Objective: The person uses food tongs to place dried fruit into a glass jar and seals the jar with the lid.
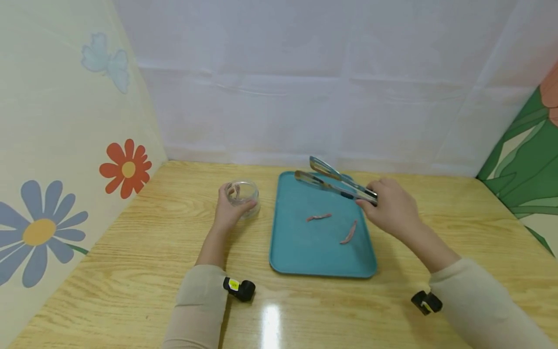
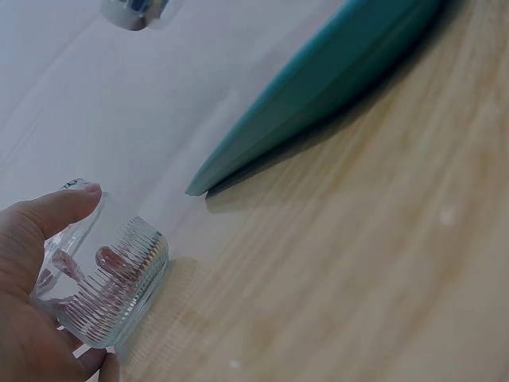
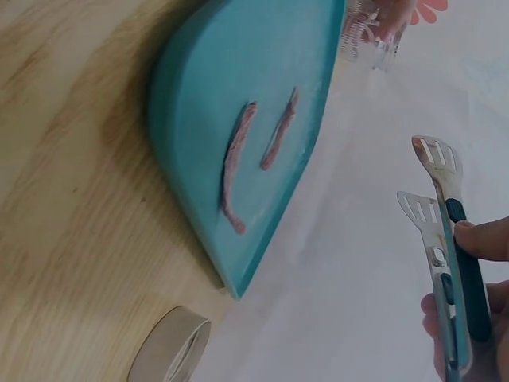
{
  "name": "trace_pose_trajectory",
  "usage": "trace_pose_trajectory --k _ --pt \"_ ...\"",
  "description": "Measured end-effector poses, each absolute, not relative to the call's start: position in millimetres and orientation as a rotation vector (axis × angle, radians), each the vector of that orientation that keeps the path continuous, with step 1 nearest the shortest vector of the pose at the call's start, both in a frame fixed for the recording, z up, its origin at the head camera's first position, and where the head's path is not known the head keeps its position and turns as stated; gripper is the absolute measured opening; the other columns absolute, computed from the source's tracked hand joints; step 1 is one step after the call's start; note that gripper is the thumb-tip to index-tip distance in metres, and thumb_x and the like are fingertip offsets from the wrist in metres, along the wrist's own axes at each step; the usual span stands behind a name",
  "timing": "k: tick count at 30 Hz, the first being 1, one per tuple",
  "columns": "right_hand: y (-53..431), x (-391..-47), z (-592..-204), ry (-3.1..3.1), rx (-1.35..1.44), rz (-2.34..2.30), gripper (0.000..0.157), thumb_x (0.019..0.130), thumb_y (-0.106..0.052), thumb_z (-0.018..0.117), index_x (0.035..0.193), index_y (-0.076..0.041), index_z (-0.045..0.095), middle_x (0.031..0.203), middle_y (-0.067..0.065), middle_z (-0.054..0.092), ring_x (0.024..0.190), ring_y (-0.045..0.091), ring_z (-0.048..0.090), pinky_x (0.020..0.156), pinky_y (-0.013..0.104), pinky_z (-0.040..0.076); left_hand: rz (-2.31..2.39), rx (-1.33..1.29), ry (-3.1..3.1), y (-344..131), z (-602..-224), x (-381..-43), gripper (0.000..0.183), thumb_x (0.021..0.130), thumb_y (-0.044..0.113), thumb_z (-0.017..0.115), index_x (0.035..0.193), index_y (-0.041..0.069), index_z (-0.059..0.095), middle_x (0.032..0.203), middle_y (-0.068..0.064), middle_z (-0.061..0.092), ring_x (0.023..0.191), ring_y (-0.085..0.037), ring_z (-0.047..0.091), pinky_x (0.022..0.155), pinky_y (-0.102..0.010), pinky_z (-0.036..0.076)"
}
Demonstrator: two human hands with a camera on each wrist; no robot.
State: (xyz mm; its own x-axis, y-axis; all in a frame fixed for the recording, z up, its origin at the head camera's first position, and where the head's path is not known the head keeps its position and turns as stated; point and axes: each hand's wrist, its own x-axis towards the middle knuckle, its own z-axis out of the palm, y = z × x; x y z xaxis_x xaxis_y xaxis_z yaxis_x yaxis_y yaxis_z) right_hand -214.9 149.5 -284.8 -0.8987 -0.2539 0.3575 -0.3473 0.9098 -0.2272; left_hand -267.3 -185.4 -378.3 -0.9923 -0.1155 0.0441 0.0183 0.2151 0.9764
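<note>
A clear glass jar [image 1: 245, 198] stands on the table left of the tray, and my left hand [image 1: 231, 211] holds it round its side. Reddish strips [image 2: 113, 261] show through its ribbed glass in the left wrist view. In my right hand [image 1: 394, 206] I grip metal tongs [image 1: 333, 182] over the far right part of the tray. Their slotted ends stand apart with nothing between them. Two thin reddish meat-like strips lie apart on the blue tray [image 1: 305, 252]: a shorter strip [image 1: 319, 217] near the middle and another strip [image 1: 349, 232] toward the right side.
The wooden table [image 1: 144, 271] runs back to a white cloth backdrop [image 1: 283, 106]. A flower-patterned panel [image 1: 56, 145] borders the left side. At the bottom of the right wrist view, a beige ring-shaped object [image 3: 163, 342] sits beside the tray's corner.
</note>
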Motion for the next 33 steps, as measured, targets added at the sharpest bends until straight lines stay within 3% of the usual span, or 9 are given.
trace_pose_trajectory --k 33 --pt "185.9 -219.3 -322.1 -2.866 0.726 0.381 0.02 0.073 -0.016 0.069 0.073 -0.01 0.05 0.065 -0.003 0.042 0.055 0.012 0.037 0.045 0.026 0.031 -1.908 0.081 -2.369 -187.1 -379.5 -267.2 0.092 0.071 0.026 0.071 0.136 0.012 0.008 0.135 -0.014 0.017 0.122 -0.033 0.02 0.094 -0.04 0.03"
